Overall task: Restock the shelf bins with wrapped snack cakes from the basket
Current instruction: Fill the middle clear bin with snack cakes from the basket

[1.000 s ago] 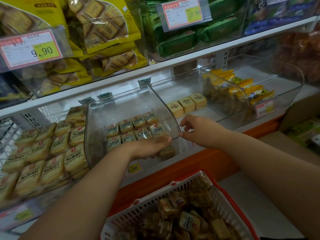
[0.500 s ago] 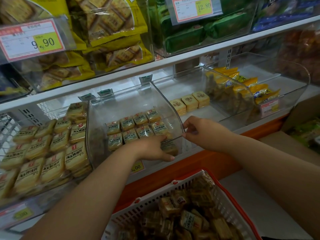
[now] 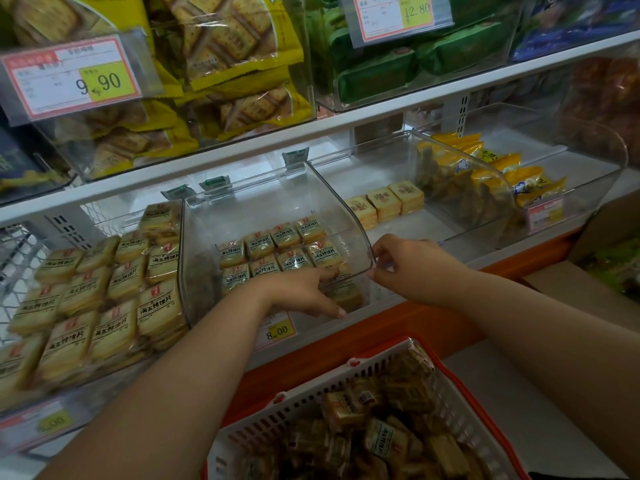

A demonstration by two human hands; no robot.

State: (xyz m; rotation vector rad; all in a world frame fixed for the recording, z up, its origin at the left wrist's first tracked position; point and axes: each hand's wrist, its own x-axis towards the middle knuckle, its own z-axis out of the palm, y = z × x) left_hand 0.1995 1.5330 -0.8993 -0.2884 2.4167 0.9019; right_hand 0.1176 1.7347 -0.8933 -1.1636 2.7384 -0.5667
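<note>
Nearest, the basket [image 3: 311, 407] sits low, full of wrapped snack cakes [image 3: 382, 441]. Left hand [image 3: 304, 292] reaches into the clear middle bin [image 3: 242, 209], fingers spread over a front cake; grip unclear. Right hand [image 3: 412, 268] pinches the bin's front right corner. Two rows of cakes [image 3: 277, 252] lie inside. Behind: three cakes [image 3: 384, 204] in the next bin.

Both bare arms reach forward, hands close together.
The left hand [image 3: 304, 292] lies palm down, fingers [image 3: 334, 308] stretched forward and slightly spread. The right hand [image 3: 412, 268] is turned inward, thumb and forefinger pinched together, its other fingers curled.
</note>
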